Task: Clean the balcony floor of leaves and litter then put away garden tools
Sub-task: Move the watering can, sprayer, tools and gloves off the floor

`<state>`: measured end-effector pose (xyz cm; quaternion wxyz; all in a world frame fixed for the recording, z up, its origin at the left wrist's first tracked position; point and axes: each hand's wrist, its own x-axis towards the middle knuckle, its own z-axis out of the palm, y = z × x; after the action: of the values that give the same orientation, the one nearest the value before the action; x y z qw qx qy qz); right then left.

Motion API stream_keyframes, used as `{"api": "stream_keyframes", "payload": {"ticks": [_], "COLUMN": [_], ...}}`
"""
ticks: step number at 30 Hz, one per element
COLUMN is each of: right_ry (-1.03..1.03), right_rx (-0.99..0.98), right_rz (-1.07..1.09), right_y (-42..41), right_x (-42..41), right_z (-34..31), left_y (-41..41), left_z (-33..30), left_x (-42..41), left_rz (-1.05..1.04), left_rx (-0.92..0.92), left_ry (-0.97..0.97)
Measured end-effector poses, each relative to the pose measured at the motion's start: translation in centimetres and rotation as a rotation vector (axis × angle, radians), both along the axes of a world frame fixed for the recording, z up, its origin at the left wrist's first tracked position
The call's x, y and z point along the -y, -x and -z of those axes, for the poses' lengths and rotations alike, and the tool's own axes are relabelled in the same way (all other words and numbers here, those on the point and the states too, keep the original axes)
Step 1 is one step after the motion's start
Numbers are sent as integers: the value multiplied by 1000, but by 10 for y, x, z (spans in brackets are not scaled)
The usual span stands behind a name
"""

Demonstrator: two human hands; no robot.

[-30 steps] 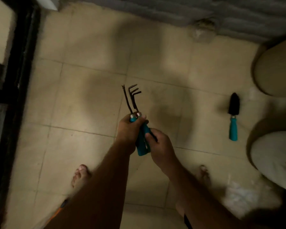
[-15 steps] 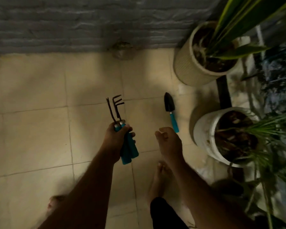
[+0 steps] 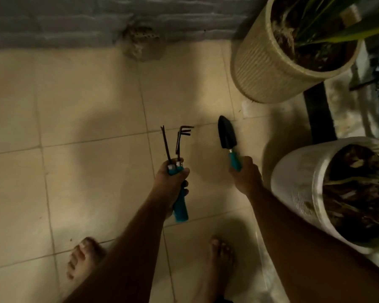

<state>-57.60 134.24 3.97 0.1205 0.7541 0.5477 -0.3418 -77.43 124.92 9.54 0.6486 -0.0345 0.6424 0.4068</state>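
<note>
Head view. Upper right: ribbed cream pot, holding dark soil and long green leaves. Lower right: white pot, filled with soil and dry brown debris. Centre: left hand clenched round two teal-handled tools, a weeder and a hand rake, shafts near upright in frame, tines toward the top. Right of centre: right hand grasping the trowel by its teal handle, black blade pointing up-left. Beneath: beige tiled floor, two bare feet at bottom.
</note>
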Motion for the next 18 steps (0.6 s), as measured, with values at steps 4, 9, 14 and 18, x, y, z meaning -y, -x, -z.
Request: {"api": "stream_keyframes", "payload": {"ticks": [4, 9, 14, 18], "right_ry": [-32, 51, 151, 164], "right_rx": [176, -23, -348, -589], "right_rz": [-85, 53, 262, 444], "right_y": [4, 29, 71, 111], "right_x": [7, 21, 55, 68], "right_z": [36, 32, -37, -137], "left_y": [3, 24, 40, 44], "left_z": [33, 33, -30, -108], "left_x": [14, 29, 23, 9], "left_rz": [-15, -31, -80, -109], "left_rx": [17, -30, -39, -63], "left_ry": [44, 97, 87, 33]}}
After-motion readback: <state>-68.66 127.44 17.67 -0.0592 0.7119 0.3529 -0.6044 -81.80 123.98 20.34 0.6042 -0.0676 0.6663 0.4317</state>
